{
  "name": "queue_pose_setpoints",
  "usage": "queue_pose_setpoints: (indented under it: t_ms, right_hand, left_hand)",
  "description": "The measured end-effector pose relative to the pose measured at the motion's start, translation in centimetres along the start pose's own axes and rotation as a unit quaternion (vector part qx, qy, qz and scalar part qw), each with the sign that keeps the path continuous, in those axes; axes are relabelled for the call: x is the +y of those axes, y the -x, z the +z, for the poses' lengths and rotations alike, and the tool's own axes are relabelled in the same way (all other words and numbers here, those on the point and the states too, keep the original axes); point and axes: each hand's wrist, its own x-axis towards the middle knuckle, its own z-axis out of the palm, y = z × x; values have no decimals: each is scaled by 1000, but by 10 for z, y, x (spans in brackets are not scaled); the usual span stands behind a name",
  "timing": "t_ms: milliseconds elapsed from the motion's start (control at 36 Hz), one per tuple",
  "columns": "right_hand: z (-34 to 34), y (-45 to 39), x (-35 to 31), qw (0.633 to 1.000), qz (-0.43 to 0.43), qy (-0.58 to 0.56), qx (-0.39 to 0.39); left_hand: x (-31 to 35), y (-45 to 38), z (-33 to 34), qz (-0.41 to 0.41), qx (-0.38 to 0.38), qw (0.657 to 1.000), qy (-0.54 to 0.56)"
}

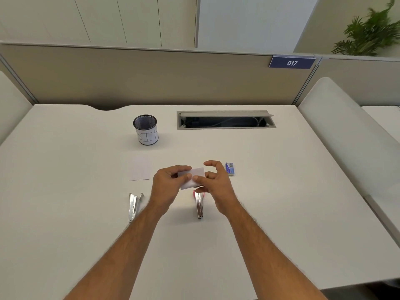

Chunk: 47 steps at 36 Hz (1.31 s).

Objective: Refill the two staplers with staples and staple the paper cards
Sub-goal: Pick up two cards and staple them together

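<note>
Both grips, left hand (167, 180) and right hand (213, 180), pinch paper card (192, 177) (above pink stapler (199, 205)); staple box (229, 169) beside.

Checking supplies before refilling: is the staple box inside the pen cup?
No, the staple box lies on the desk right of the hands, well apart from the pen cup.

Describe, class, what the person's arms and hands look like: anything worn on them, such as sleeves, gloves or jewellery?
Both forearms are bare as far as the frame shows, with visible hair and no sleeves. The left hand and right hand wear no gloves. No watch, bracelet or ring is visible, and no markings show on them.
</note>
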Motion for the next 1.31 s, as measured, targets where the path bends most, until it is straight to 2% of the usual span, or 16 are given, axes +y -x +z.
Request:
queue_pose_setpoints:
  t_ms: [111,417,583,806,1111,1194,1306]
  right_hand:
    - [6,3,2,1000,11,-13,-13]
    - [-4,3,5,997,5,-69,34]
    - [-5,3,4,997,-15,-57,42]
    - [-8,2,-1,997,-33,-44,46]
    - [-22,-1,-10,996,-40,-44,71]
    - [-25,-4,-13,999,-28,-7,45]
    - [-25,-7,-19,998,6,56,-26]
  left_hand:
    - [3,1,4,5,9,1000,8]
    - [2,0,0,-11,48,998,48]
    - [1,2,2,-58,-10,994,87]
    - [2,3,2,-55,-58,995,51]
    - [3,3,-10,-52,-50,996,53]
    - [3,1,-10,-49,-57,997,15]
    - [2,-2,-10,-55,-55,997,-25]
